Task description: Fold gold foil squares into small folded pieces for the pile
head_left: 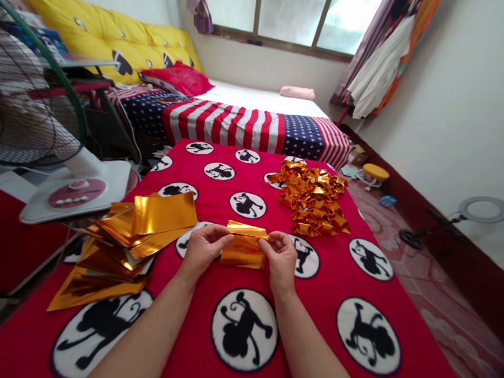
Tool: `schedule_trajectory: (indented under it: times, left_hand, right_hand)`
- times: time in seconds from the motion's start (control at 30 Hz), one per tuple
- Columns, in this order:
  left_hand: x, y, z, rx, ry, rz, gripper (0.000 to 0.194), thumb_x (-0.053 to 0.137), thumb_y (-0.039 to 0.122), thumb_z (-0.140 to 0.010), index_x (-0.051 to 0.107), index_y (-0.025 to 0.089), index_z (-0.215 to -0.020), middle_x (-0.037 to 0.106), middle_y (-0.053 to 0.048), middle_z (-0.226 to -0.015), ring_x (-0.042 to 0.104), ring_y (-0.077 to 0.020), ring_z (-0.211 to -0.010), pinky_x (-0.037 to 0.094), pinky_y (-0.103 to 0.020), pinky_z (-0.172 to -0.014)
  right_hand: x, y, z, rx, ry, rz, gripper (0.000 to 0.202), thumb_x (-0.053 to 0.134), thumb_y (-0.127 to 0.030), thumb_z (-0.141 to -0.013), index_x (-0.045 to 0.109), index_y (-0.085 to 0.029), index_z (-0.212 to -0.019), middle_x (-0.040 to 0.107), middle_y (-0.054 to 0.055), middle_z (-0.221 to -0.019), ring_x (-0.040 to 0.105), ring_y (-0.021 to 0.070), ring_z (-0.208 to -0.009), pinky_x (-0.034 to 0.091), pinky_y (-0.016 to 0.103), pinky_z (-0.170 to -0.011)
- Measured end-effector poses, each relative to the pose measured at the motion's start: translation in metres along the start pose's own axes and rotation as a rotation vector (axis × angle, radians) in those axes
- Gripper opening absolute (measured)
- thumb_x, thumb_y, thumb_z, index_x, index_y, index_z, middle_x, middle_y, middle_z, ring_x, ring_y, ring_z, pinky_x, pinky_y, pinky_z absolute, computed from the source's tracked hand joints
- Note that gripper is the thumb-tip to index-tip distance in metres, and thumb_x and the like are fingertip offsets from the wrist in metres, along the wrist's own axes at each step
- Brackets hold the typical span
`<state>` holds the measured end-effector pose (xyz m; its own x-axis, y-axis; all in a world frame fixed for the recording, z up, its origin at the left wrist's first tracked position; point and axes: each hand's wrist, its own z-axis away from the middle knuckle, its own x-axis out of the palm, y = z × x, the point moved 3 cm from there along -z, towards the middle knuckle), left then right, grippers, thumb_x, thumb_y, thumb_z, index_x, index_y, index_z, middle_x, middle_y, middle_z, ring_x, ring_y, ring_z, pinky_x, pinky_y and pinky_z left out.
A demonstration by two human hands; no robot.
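Observation:
A sheet of gold foil paper (pixel 243 256) is held between my two hands over the red cloth, its far edge folded over in a strip. My left hand (pixel 203 249) pinches the fold at its left end, thumb against fingers. At the right end, my right hand (pixel 280 259) grips the same fold between thumb and fingers. Left of my hands lies a loose, fanned stack of gold foil sheets (pixel 164 212). Beyond my right hand sits a heap of folded gold paper pieces (pixel 313 194).
The red cloth (pixel 308 334) with monkey prints covers the table. A fan (pixel 76 191) stands at the left edge. Behind is a bed with a flag-patterned cover (pixel 233 125). On the floor to the right are a yellow stool (pixel 375 171) and a ring light (pixel 484 209).

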<state>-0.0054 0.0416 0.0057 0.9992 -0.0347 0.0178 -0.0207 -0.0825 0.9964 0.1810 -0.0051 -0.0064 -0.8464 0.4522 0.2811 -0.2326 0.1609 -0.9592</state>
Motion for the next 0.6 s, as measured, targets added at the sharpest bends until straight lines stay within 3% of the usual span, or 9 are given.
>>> schedule_trajectory:
  times: [0.23,0.6]
  left_hand:
    - [0.0002,-0.0033,-0.0002,-0.023,-0.025,0.049,0.039,0.083,0.041,-0.058,0.07,0.014,-0.083,0.075,-0.007,-0.079,0.071,-0.0194,-0.072,0.058,-0.03,-0.072]
    - [-0.0005,-0.002,-0.0003,0.01,0.002,-0.019,0.029,0.082,0.037,-0.061,0.073,0.015,-0.077,0.075,-0.006,-0.077,0.07,-0.019,-0.07,0.057,-0.028,-0.068]
  right_hand:
    - [0.0001,-0.0008,0.0002,-0.009,-0.004,0.003,0.035,0.081,-0.031,-0.063,0.058,-0.018,-0.085,0.062,-0.001,-0.075,0.06,0.0129,-0.069,0.05,0.025,-0.065]
    - [0.0011,-0.0017,0.0018,-0.002,-0.037,-0.005,0.028,0.079,-0.028,-0.066,0.062,-0.018,-0.085,0.067,0.001,-0.079,0.063,0.0148,-0.074,0.051,0.028,-0.07]
